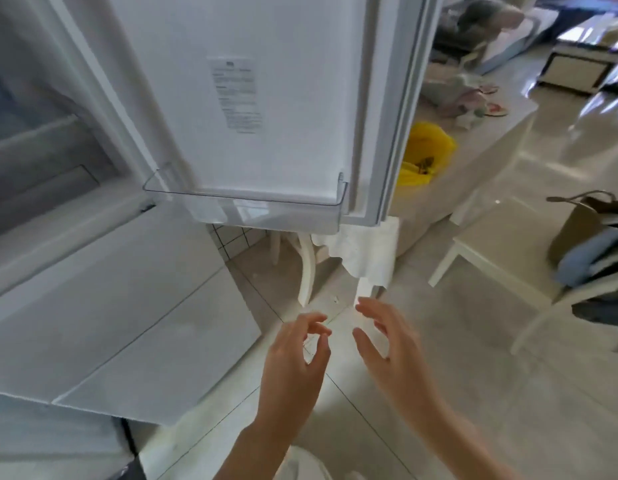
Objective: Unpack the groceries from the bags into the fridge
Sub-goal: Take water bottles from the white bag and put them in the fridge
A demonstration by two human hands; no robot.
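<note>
The white fridge's upper door (252, 98) stands swung open in front of me, with an empty clear bin (245, 206) along its bottom. The fridge's inside (34, 143) shows dimly at the far left. A yellow bag (425, 154) lies on the white table behind the door. My left hand (297, 355) and my right hand (390, 348) hover side by side over the floor, below the door. Both hold nothing, with the fingers loosely curled.
The lower fridge drawer fronts (127, 323) fill the left. A white table (491, 133) with a hanging cloth stands at right, a white bench (491, 251) beside it. A brown paper bag (584, 223) with clothes sits at the far right. Tiled floor lies under my hands.
</note>
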